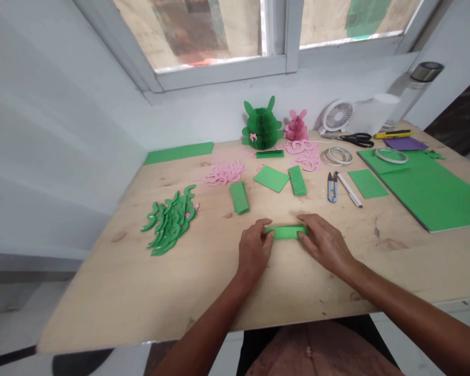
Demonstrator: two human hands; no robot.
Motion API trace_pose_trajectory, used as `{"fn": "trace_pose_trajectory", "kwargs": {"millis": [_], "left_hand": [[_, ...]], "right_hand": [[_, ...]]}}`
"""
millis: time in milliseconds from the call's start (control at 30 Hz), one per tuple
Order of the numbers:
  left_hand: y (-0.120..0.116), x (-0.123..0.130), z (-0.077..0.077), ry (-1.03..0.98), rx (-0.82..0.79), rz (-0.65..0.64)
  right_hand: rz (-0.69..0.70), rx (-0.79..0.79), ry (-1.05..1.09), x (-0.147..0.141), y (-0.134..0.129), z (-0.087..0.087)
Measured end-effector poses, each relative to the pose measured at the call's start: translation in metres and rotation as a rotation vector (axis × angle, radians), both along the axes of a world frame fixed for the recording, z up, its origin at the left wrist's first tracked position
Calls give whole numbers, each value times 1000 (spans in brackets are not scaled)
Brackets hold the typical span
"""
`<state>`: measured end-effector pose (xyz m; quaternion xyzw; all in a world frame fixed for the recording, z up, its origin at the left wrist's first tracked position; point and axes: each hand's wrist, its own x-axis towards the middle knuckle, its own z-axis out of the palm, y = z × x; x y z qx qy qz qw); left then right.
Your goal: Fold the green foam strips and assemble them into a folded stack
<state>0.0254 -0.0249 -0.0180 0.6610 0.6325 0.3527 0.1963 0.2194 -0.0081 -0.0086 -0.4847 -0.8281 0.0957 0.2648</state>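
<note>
- The narrow, bright green paper strip (285, 233) is a long, slim rectangle with a straight lower edge and a darker line along its upper edge, as if folded lengthwise; how many layers it has is too small to tell.
- Its long side runs across, almost level, and its face looks smooth and unmarked.
- It is at the near middle part of the pale, knotted wooden tabletop (133, 292), in front of the person's body.
- The strip lies between the two bare hands, its middle uncovered and each end meeting fingertips.
- The left hand (256, 244) is partly curled, thumb and forefinger drawn close together at the strip's left end, which they pinch.
- The right hand (324, 241) has its thumb at the lower edge and its fingers at the upper edge of the right end, a small gap between them filled by the paper they grip.
- Beyond the left hand lies a folded green paper rectangle (239, 197), near but apart from the strip.
- Farther back are a flat green paper rectangle (272, 178) and a small, thick green paper packet (297, 180), side by side.
- Blue-handled metal snips (332, 188) and a slim white pen (349, 189) lie beyond the right hand.
</note>
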Motion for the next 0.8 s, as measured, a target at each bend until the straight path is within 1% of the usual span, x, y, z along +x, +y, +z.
{"fn": "trace_pose_trajectory", "kwargs": {"millis": [67, 167, 233, 300, 533, 800], "left_hand": [[-1, 1, 2, 43, 21, 2], [-1, 2, 3, 83, 38, 3], [-1, 2, 2, 96, 39, 2], [-1, 2, 2, 108, 37, -1], [2, 2, 2, 161, 37, -34], [0, 2, 0, 276, 76, -18]], "right_hand": [[33, 95, -55, 0, -5, 3], [125, 207, -154, 0, -15, 4], [205, 238, -198, -1, -21, 3], [247, 240, -232, -4, -25, 1], [238, 220, -333, -8, -25, -6], [221, 187, -367, -8, -22, -9]]}}
